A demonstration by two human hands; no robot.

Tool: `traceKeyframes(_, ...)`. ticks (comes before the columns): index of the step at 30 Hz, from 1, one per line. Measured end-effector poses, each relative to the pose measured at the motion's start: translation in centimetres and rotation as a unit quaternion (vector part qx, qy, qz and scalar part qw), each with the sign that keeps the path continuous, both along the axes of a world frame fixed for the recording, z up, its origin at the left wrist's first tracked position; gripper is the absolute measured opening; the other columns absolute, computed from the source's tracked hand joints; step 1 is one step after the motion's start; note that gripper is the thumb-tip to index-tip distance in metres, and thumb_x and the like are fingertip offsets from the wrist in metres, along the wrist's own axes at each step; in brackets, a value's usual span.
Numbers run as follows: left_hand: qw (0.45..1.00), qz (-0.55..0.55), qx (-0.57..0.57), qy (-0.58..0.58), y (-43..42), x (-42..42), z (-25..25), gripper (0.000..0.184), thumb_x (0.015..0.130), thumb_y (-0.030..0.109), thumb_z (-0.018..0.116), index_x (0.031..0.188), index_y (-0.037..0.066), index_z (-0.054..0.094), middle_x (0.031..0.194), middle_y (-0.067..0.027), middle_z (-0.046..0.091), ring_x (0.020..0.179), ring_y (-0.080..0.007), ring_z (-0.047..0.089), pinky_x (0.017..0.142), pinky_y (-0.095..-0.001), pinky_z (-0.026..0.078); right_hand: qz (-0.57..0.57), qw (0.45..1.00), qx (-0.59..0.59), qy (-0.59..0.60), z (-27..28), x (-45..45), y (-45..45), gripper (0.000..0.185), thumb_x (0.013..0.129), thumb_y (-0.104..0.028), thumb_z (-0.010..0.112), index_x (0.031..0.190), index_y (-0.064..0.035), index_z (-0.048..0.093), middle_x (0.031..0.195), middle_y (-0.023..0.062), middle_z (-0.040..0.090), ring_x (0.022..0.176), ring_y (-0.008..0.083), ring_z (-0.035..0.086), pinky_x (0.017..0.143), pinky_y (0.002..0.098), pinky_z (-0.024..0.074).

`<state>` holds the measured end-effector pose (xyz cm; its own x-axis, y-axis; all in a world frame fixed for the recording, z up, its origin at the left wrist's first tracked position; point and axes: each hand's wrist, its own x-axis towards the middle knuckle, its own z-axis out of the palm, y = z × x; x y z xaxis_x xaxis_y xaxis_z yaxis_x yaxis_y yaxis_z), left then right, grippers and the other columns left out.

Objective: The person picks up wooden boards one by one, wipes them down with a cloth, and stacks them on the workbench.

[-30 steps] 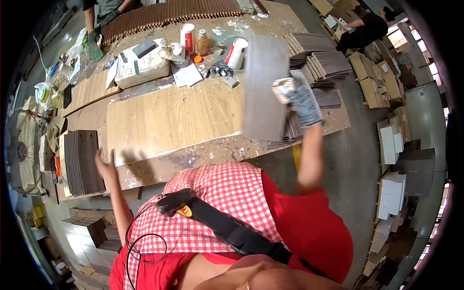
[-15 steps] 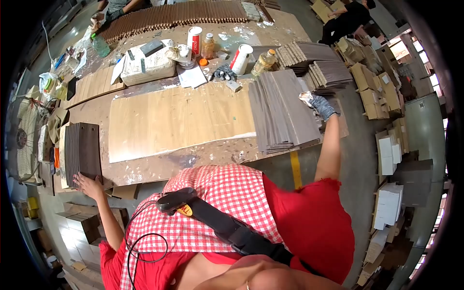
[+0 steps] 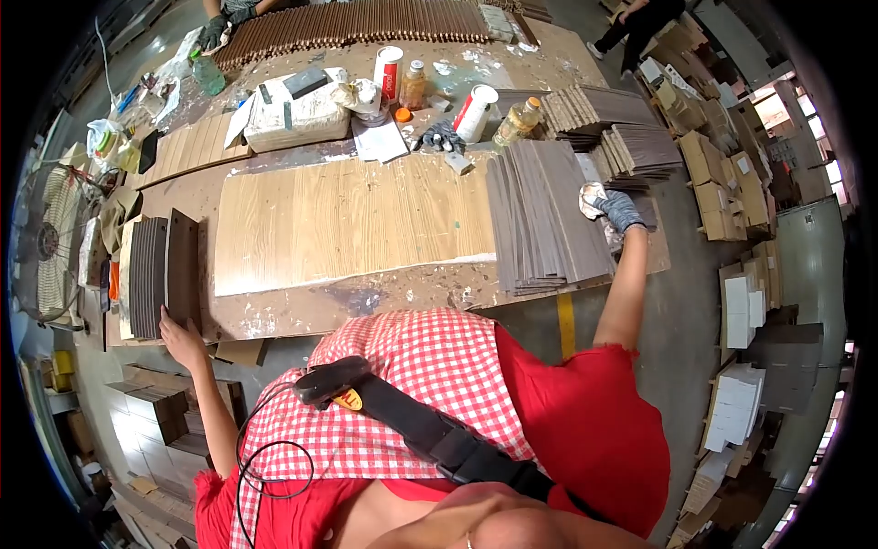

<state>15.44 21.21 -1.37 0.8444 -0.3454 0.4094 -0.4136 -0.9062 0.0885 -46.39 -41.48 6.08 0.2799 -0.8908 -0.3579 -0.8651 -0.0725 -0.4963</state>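
Note:
On the left, my bare left hand (image 3: 185, 342) grips the near end of a dark board (image 3: 183, 265), which leans away from the upright stack of dark boards (image 3: 146, 274). My gloved right hand (image 3: 620, 210) is closed on a crumpled white cloth (image 3: 592, 200), at the right edge of a fanned pile of grey-brown boards (image 3: 549, 215). Between the hands lies a light wood-grain panel (image 3: 357, 224) on the paint-marked table (image 3: 357, 300).
Behind the panel stand a wrapped bundle (image 3: 297, 119), red-and-white cans (image 3: 476, 112), bottles (image 3: 519, 122) and a dark glove (image 3: 442, 137). More board stacks (image 3: 636, 148) lie at the right. A co-worker's gloved hands (image 3: 215, 33) are at the far left; another person (image 3: 640, 27) stands beyond the table.
The board swung down from my right hand onto the right pile. My left hand has tilted a board away from the left stack. My right hand has stayed near the pile since.

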Motion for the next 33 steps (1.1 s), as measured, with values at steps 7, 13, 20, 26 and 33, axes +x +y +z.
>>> traceKeyframes(7, 0.991, 0.055, -0.094, 0.076, -0.2, 0.4, 1.5, 0.032, 0.083, 0.024, 0.061, 0.108, 0.004, 0.059, 0.093, -0.0117, 0.065, 0.08, -0.0308, 0.061, 0.072, -0.0388, 0.047, -0.039, 0.982, -0.169, 0.069, 4.4, 0.8, 1.9, 0.042, 0.076, -0.034, 0.066, 0.097, 0.0018, 0.062, 0.088, 0.0208, 0.064, 0.077, 0.0299, 0.06, 0.072, 0.0361, 0.0466)
traceKeyframes(13, 0.94, -0.016, -0.295, 0.172, 5.0, 4.7, -4.7, 0.027, 0.082, 0.02, 0.064, 0.097, -0.002, 0.064, 0.09, -0.0109, 0.066, 0.078, -0.0196, 0.061, 0.071, -0.0307, 0.047, -0.159, 0.929, -0.332, -0.031, 11.3, 3.8, 5.9, 0.046, 0.081, -0.04, 0.061, 0.101, 0.0021, 0.058, 0.088, 0.0192, 0.062, 0.076, 0.0253, 0.059, 0.072, 0.0342, 0.047)
traceKeyframes(20, 0.868, -0.003, -0.484, 0.113, 2.7, 3.1, -6.1, 0.023, 0.087, 0.012, 0.059, 0.101, -0.005, 0.063, 0.095, -0.0086, 0.065, 0.083, -0.0149, 0.059, 0.075, -0.0273, 0.047, 0.115, 0.902, -0.22, 0.354, 4.8, 9.3, 6.2, 0.044, 0.089, -0.027, 0.048, 0.126, -0.0033, 0.044, 0.123, 0.0219, 0.046, 0.113, 0.0332, 0.046, 0.097, 0.0425, 0.0353)
traceKeyframes(26, 0.871, -0.116, -0.468, 0.099, -1.2, -1.2, -1.4, 0.024, 0.087, 0.006, 0.049, 0.104, -0.004, 0.062, 0.1, -0.0105, 0.065, 0.086, -0.0163, 0.058, 0.078, -0.0288, 0.045, 0.03, 0.922, -0.378, 0.08, -3.1, 7.7, 8.6, 0.037, 0.09, -0.027, 0.045, 0.124, -0.015, 0.051, 0.124, 0.0189, 0.049, 0.114, 0.035, 0.047, 0.099, 0.0415, 0.0344)
traceKeyframes(33, 0.854, -0.077, -0.515, -0.002, -4.2, -3.7, 1.2, 0.017, 0.085, -0.001, 0.05, 0.097, -0.007, 0.06, 0.093, -0.0091, 0.063, 0.086, -0.0175, 0.056, 0.08, -0.0283, 0.044, 0.085, 0.89, -0.445, -0.057, -3.4, 5.2, 4.5, 0.035, 0.091, -0.024, 0.045, 0.116, -0.0026, 0.056, 0.112, 0.0176, 0.056, 0.105, 0.0312, 0.051, 0.094, 0.0382, 0.0367)
